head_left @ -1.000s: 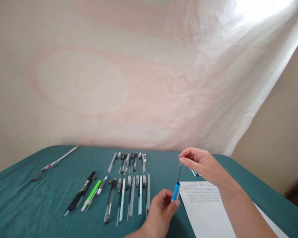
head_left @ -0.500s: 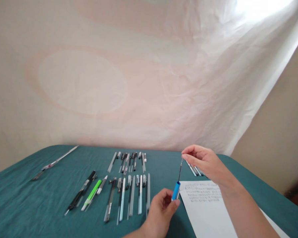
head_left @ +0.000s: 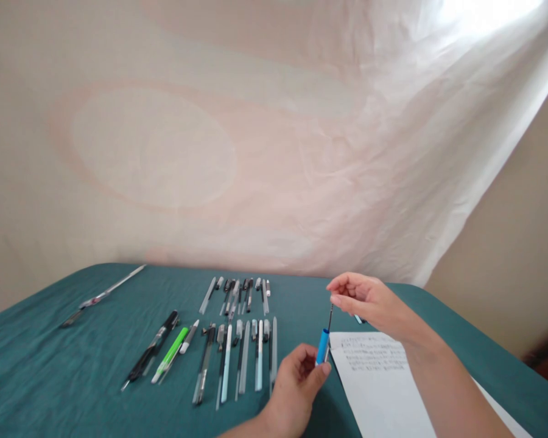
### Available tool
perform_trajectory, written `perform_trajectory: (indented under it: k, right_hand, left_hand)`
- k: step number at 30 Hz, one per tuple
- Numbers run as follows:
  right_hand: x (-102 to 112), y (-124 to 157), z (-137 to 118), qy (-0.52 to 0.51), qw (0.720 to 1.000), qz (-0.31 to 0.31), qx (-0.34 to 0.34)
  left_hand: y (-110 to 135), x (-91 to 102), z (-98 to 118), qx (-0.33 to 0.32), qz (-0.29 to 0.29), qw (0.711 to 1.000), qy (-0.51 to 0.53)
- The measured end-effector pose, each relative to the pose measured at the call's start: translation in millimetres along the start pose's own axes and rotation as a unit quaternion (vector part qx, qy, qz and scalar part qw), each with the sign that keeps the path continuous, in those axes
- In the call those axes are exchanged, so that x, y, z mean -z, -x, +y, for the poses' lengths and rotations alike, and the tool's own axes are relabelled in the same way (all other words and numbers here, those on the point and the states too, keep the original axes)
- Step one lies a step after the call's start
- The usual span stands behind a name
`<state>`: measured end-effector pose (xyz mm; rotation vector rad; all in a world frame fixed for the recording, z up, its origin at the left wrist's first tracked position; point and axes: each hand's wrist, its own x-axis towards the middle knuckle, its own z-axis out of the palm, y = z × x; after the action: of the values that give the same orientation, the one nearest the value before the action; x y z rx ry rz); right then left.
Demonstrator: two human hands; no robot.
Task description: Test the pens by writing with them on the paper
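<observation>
My left hand [head_left: 296, 386] is closed around a blue pen barrel [head_left: 322, 345], held upright with its open end at the top. A thin dark pen refill [head_left: 330, 317] stands in that open end, its lower part hidden inside the barrel. At the refill's upper end, the thumb and fingers of my right hand [head_left: 358, 298] are pinched on it. Below my right wrist lies a sheet of paper [head_left: 383, 395] with lines of handwriting.
On the green tablecloth [head_left: 41, 371] lie a row of taken-apart pens [head_left: 242, 365], a farther group of pens [head_left: 232, 295], a green pen [head_left: 171, 353], a black pen [head_left: 153, 350] and a long thin item [head_left: 114, 289]. A pale curtain [head_left: 256, 152] hangs behind.
My right hand has moved down and slightly left, and less of the refill shows above the blue barrel. My left hand keeps its hold on the barrel almost unmoved.
</observation>
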<state>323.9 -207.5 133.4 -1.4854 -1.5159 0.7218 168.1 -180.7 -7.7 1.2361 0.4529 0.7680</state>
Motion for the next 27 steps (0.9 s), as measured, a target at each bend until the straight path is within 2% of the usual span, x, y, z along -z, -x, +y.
perform_trajectory:
  k: [4, 8, 9, 11, 16, 21, 27]
  right_hand:
    - [4.5, -0.4, 1.5, 0.004, 1.0, -0.015, -0.011]
    - [-0.4, -19.4, 30.6, -0.011, 0.999, 0.03, -0.001]
    - [-5.5, -28.2, 42.4, -0.002, 0.999, 0.045, -0.004]
    - [-21.0, -49.9, 67.4, 0.052, 0.998, 0.02, -0.025]
    - [-73.8, -109.3, 113.7, 0.131, 0.991, -0.003, -0.037]
    - [-113.4, -152.5, 132.5, 0.173, 0.982, 0.013, -0.076]
    - [-131.0, -175.8, 140.3, 0.212, 0.968, 0.018, -0.132]
  left_hand:
    - [-0.3, -0.1, 0.2, 0.001, 0.002, 1.0, 0.0]
    - [1.4, 0.0, 4.5, 0.013, 0.006, 1.0, 0.004]
    - [1.8, 0.3, 5.4, 0.012, 0.004, 1.0, 0.007]
    - [2.3, 1.1, 6.4, 0.006, 0.0, 1.0, 0.01]
    - [1.4, 2.5, 4.0, -0.005, 0.0, 1.0, 0.004]
    - [-0.8, 2.6, -2.6, -0.005, 0.002, 1.0, 0.024]
    - [-2.3, 6.0, -10.8, -0.021, 0.0, 0.999, 0.04]
